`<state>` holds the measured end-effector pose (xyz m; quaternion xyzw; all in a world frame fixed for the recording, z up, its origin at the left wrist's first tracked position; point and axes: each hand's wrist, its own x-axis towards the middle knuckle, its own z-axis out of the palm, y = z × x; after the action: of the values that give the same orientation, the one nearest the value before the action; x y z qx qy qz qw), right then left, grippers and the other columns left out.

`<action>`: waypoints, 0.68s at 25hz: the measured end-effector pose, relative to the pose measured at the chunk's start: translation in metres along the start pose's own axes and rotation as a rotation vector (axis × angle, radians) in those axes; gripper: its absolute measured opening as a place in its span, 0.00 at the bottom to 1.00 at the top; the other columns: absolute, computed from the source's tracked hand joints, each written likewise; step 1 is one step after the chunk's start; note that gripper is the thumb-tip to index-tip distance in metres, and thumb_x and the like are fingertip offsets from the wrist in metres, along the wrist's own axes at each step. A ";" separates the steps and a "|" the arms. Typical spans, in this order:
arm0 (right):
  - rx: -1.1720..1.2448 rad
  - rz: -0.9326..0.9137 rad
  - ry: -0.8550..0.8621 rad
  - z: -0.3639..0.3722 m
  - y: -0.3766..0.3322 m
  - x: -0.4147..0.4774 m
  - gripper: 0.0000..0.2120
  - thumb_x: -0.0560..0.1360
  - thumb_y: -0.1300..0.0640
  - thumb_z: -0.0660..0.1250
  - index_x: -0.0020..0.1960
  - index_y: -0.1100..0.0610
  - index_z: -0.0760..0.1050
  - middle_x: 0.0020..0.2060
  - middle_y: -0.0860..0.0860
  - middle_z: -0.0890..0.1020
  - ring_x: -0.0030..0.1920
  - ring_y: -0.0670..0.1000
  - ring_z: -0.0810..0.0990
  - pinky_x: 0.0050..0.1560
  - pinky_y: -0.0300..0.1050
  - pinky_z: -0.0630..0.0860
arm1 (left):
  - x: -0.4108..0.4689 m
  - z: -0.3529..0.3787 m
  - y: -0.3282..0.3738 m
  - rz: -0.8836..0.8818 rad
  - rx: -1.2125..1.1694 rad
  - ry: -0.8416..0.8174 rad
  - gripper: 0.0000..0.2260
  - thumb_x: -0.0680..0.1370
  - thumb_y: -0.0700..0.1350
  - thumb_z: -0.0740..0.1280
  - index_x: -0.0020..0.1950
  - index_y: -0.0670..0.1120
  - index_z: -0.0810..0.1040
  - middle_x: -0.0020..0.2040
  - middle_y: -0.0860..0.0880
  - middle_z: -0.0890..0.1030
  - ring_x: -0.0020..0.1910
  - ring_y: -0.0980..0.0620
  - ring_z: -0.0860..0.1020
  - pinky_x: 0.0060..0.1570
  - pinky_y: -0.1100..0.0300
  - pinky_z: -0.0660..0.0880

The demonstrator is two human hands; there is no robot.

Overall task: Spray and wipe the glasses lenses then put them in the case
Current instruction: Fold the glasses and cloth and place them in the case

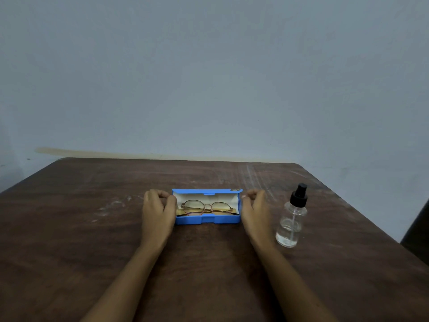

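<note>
A blue glasses case (207,220) lies open in the middle of the brown table (92,228), its white-lined lid tilted back. Inside it rest thin metal-framed round glasses (206,207) on a yellow cloth (222,211). My left hand (157,206) touches the case's left end with the fingers curled against it. My right hand (254,205) sits at the case's right end, fingertips pinched together near the lid corner. A clear spray bottle (292,219) with a black nozzle stands upright to the right of my right hand.
A plain bluish wall rises behind the table's far edge. A dark object (417,231) shows past the table's right edge. White scuff marks streak the tabletop at the back right and left of the case.
</note>
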<state>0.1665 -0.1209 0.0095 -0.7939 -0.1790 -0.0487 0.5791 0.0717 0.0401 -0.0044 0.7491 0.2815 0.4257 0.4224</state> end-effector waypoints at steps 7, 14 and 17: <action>0.229 0.019 -0.157 0.004 0.009 -0.002 0.19 0.80 0.48 0.51 0.69 0.50 0.65 0.65 0.46 0.69 0.69 0.48 0.65 0.66 0.42 0.60 | -0.005 0.003 0.008 0.051 -0.097 -0.147 0.14 0.80 0.50 0.53 0.58 0.46 0.73 0.52 0.52 0.73 0.49 0.56 0.72 0.47 0.64 0.67; 0.213 0.052 -0.144 0.005 0.017 0.001 0.06 0.77 0.46 0.59 0.48 0.48 0.69 0.51 0.48 0.77 0.54 0.48 0.76 0.53 0.43 0.71 | -0.001 0.001 -0.003 0.095 -0.033 -0.133 0.06 0.77 0.45 0.61 0.47 0.42 0.71 0.49 0.48 0.69 0.43 0.53 0.71 0.46 0.59 0.65; 0.201 0.028 -0.129 0.004 0.018 0.001 0.05 0.77 0.52 0.62 0.48 0.53 0.69 0.44 0.45 0.77 0.52 0.47 0.75 0.49 0.41 0.69 | -0.002 -0.001 -0.005 0.139 0.006 -0.176 0.08 0.76 0.41 0.64 0.54 0.43 0.75 0.52 0.48 0.68 0.43 0.53 0.70 0.47 0.60 0.65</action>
<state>0.1727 -0.1217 -0.0082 -0.7358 -0.2088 0.0285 0.6436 0.0697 0.0419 -0.0093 0.8026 0.1922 0.3856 0.4126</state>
